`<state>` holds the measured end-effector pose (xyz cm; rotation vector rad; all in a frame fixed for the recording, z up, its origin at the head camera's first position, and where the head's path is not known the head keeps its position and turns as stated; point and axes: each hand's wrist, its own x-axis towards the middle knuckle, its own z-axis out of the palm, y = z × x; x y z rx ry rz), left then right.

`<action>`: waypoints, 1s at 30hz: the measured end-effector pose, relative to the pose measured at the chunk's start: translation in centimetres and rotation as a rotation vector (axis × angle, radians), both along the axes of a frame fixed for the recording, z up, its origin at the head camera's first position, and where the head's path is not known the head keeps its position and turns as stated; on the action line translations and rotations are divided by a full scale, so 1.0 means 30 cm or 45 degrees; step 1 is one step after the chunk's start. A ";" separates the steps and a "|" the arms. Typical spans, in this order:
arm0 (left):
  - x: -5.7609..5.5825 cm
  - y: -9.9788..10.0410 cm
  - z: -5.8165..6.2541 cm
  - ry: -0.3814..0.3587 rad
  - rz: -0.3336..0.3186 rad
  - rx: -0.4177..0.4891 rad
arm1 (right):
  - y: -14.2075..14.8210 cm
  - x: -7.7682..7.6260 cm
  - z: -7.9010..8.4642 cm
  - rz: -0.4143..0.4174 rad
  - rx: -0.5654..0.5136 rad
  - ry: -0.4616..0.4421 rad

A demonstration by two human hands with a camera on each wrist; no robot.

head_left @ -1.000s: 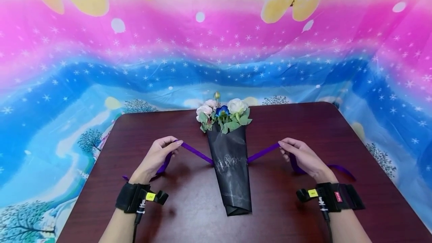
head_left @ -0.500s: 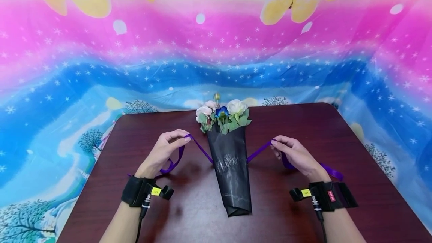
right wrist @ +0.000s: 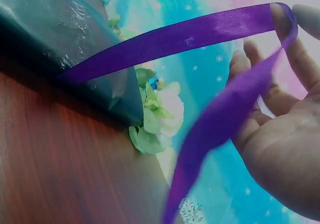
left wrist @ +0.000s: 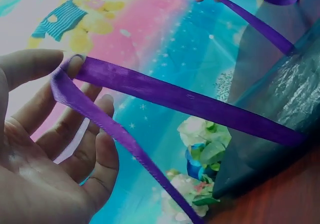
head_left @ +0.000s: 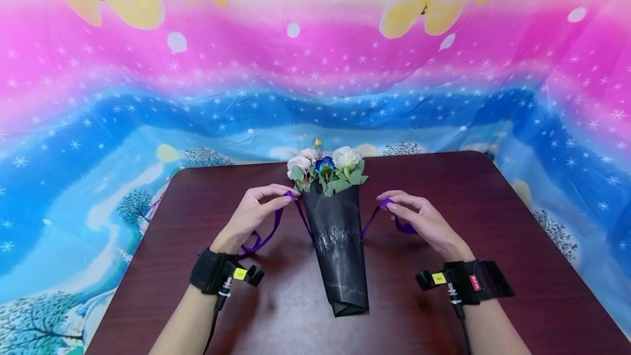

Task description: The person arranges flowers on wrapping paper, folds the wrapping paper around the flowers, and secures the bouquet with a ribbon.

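A bouquet in black wrapping paper (head_left: 335, 256) lies on the table, its narrow end toward me. White and pale pink flowers (head_left: 346, 156) and a blue flower (head_left: 325, 165) show at its far end. Purple ribbon (left wrist: 165, 95) runs from beneath the wrap out to both sides. My left hand (head_left: 253, 215) pinches one length between thumb and index finger, left of the bouquet, with the tail hanging in a loop. On the other side my right hand (head_left: 426, 223) pinches the second length (right wrist: 200, 33) likewise, its tail dangling. The ribbon under the bouquet is hidden.
The dark red-brown table (head_left: 207, 322) has its far edge just behind the flowers. A colourful printed cloth (head_left: 315, 70) hangs behind and around it. Each wrist wears a black strap (head_left: 214, 272) with a camera and cable.
Both hands have moved inward toward the bouquet and somewhat higher, each still pinching its ribbon length. The ribbon between hands and wrap stands steeper now. The bouquet has stayed in place.
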<state>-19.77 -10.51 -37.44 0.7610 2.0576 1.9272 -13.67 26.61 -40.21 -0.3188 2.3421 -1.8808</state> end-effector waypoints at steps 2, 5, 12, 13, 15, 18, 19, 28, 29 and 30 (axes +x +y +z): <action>-0.009 0.013 0.007 0.026 0.004 -0.025 | -0.010 0.000 0.009 0.031 -0.036 -0.014; -0.019 0.035 0.026 0.062 0.020 -0.098 | -0.025 0.002 0.024 0.113 -0.157 -0.054; -0.039 0.074 0.065 0.230 0.088 -0.449 | -0.069 -0.018 0.041 0.245 -0.088 0.126; -0.041 0.080 0.071 0.247 0.093 -0.488 | -0.076 -0.024 0.041 0.224 -0.033 0.165; -0.040 0.093 0.085 0.265 0.097 -0.549 | -0.093 -0.034 0.041 0.170 0.073 0.223; -0.036 0.120 0.107 0.279 0.101 -0.624 | -0.133 -0.032 0.067 0.102 0.170 0.245; -0.035 0.130 0.114 0.287 0.100 -0.644 | -0.144 -0.034 0.068 0.091 0.170 0.248; -0.053 0.219 0.126 0.306 0.037 -0.713 | -0.232 -0.070 0.037 -0.011 0.107 0.294; -0.053 0.227 0.124 0.312 0.032 -0.718 | -0.243 -0.071 0.036 -0.015 0.092 0.283; -0.053 0.234 0.122 0.315 0.027 -0.720 | -0.252 -0.073 0.035 -0.013 0.080 0.275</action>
